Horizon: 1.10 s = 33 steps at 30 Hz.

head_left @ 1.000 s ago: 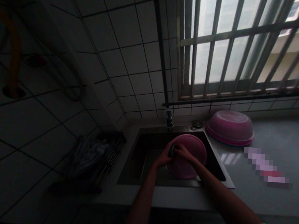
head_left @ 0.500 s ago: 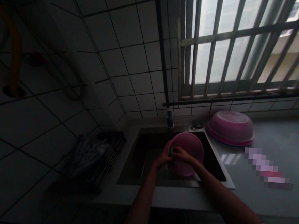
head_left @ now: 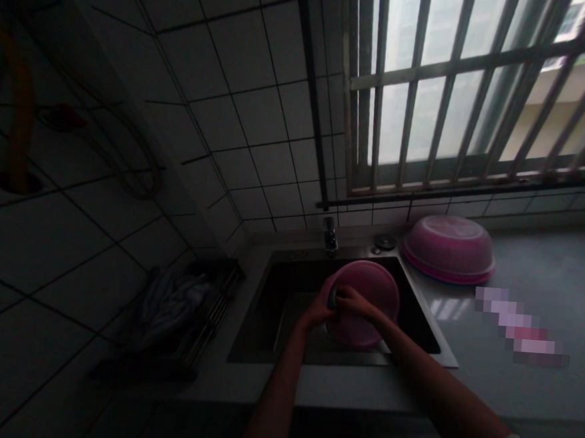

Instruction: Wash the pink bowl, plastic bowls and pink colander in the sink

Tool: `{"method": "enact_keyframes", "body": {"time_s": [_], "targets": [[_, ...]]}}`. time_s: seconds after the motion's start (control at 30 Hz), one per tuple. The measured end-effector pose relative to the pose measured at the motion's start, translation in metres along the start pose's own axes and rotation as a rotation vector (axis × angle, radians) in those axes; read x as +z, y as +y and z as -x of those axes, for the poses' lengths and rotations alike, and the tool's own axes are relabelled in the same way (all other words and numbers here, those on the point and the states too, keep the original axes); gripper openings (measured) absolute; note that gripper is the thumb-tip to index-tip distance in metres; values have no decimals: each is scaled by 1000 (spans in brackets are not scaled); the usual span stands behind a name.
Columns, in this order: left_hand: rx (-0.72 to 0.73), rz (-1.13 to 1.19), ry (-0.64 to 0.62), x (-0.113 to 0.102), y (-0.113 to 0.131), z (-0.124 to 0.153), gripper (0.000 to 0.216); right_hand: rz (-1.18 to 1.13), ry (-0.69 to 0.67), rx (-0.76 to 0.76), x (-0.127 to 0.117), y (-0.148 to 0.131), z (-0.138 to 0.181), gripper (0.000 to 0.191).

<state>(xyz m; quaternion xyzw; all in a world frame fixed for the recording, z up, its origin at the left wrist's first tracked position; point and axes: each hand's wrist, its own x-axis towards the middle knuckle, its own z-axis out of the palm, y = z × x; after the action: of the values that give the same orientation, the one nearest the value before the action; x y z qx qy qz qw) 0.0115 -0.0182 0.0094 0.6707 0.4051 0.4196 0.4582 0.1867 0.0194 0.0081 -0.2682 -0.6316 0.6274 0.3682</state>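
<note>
A pink basin is held tilted over the sink, its opening facing up and toward me. My left hand grips the basin's left side, the fingers partly behind its wall. Inside the rim, my right hand is closed on a small dark scrubbing pad pressed against the basin's inner left wall. The pad is dim, and its exact kind is hard to make out. Behind the basin stands the faucet.
Upside-down pink basins sit on the counter right of the sink, near a blurred-out packet. A dark rack with a striped cloth stands at the left. A drain strainer lies behind the sink, below the barred window.
The basin has shifted and tilted very slightly, while both hands keep nearly the same place on it. The whole view has moved a little.
</note>
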Motion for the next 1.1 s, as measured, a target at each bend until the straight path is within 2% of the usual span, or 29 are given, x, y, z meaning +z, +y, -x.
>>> {"method": "enact_keyframes", "body": {"time_s": [0.13,0.2,0.27,0.4,0.43,0.47,0.5,0.6,0.67,0.73,0.87,0.9,0.97,1.1], "targets": [[34,-24,-27,2,6,-2,112,-21,378,-89,-25,-10,-4,32],[25,-8,-31,3,7,-2,116,-33,459,-102,-31,-16,-3,33],[15,2,-30,3,7,-1,118,-51,408,-99,-26,-18,0,33],[-17,22,-9,1,6,1,113,-68,17,25,-2,-12,5,31],[-22,23,-6,1,6,1,113,-62,-41,49,1,-10,6,30],[-20,19,-3,1,7,1,113,-54,-41,53,1,-9,5,29],[-12,6,-9,1,8,1,113,-47,20,36,-1,-8,4,28],[12,-33,-26,2,12,0,112,-26,361,-58,-18,-8,0,28],[13,-29,-32,3,13,0,112,-5,487,-97,-27,-7,-2,29],[13,-26,-30,3,10,0,111,19,422,-106,-27,-2,-3,28],[30,-34,-36,1,3,1,108,84,15,-15,-10,17,-2,19],[29,-33,-42,0,3,1,108,105,-40,9,-7,21,-2,18],[23,-31,-50,-1,3,1,109,135,-24,9,-8,24,-3,19],[30,5,-49,1,8,0,112,135,306,-89,-27,14,-7,24]]}}
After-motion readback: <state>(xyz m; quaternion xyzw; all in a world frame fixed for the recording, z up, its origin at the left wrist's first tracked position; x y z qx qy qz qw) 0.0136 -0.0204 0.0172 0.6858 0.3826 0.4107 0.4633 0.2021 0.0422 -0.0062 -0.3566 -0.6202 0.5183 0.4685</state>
